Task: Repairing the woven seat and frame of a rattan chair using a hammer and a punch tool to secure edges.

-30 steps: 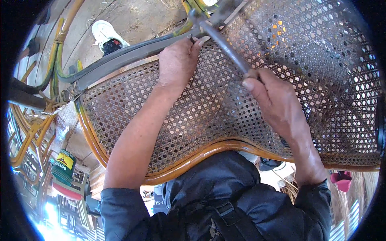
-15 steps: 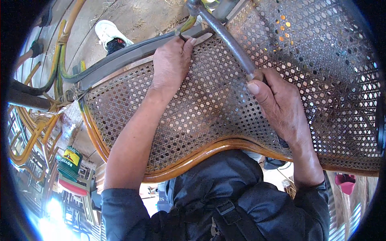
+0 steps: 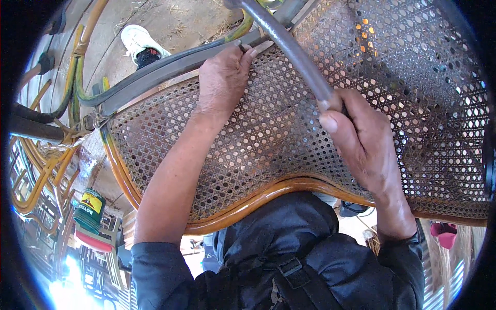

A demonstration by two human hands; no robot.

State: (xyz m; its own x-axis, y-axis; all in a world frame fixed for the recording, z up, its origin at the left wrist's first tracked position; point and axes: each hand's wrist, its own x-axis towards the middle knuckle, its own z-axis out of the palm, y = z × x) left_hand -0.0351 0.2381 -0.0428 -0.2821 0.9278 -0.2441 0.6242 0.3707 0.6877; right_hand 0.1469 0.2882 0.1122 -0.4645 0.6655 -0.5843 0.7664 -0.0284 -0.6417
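Observation:
A curved rattan frame with woven cane webbing lies across in front of me, above my lap. My right hand is closed round the handle of a hammer, held over the webbing. The hammer slants up to the left, and its head is partly cut off by the top edge. My left hand rests at the far edge of the webbing, beside a grey-brown rail. Its thumb and fingers pinch a small, dark, thin piece; most of it is hidden in the fingers.
Beyond the rail, a white shoe stands on a plank floor with straw bits. Bound rattan poles stand at the left. A green can is at the lower left, a pink item at the lower right.
The hammer's head has shifted up and left, more of it out of view. My right hand has turned slightly. My left hand has moved a little to the right along the edge.

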